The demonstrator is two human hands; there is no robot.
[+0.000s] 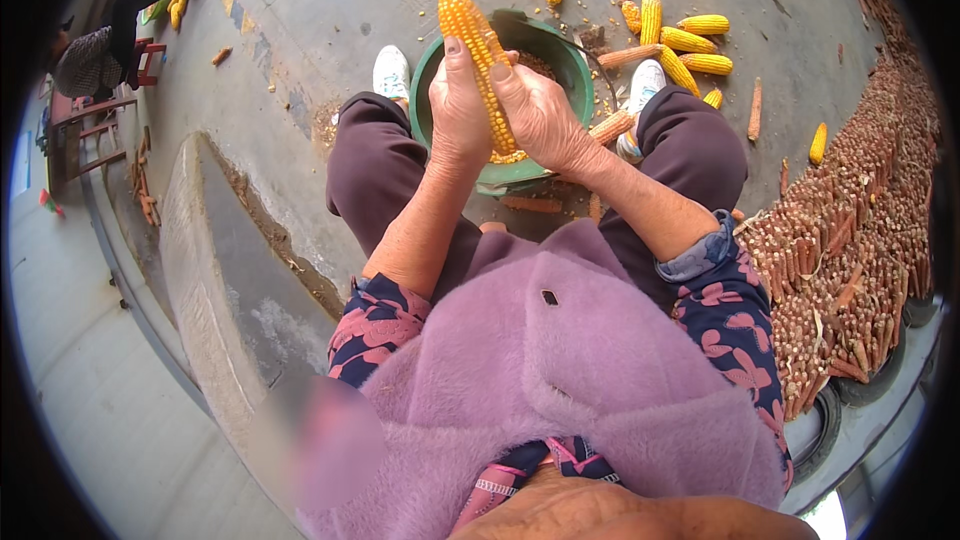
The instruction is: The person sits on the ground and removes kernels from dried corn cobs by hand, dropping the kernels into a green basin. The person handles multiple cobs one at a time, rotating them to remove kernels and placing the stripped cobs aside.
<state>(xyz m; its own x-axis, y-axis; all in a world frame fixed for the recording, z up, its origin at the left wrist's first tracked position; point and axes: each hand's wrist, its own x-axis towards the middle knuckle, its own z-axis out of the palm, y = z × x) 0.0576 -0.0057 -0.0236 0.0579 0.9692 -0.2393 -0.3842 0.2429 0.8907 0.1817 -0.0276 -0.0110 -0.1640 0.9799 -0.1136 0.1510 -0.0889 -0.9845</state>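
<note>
Between both palms I hold an ear of dried yellow corn (480, 52), its tip pointing up and away from me. My left hand (459, 105) wraps its left side, thumb lying along the kernels. On the other side my right hand (546, 116) grips it, thumb pressed against the rows. Part of the ear's right side looks darker and rougher than the rest. Below the hands stands a green plastic tub (576, 82) between my feet. Loose kernels (508, 157) show inside it, largely hidden by my hands.
Several yellow ears (686, 40) lie beyond my right shoe (646, 82), with bare cobs (754, 109) nearby. A large stack of stripped cobs (840, 240) lines the right side, edged by tires (817, 427). At far left sits another person (90, 64) near a red stool (150, 60).
</note>
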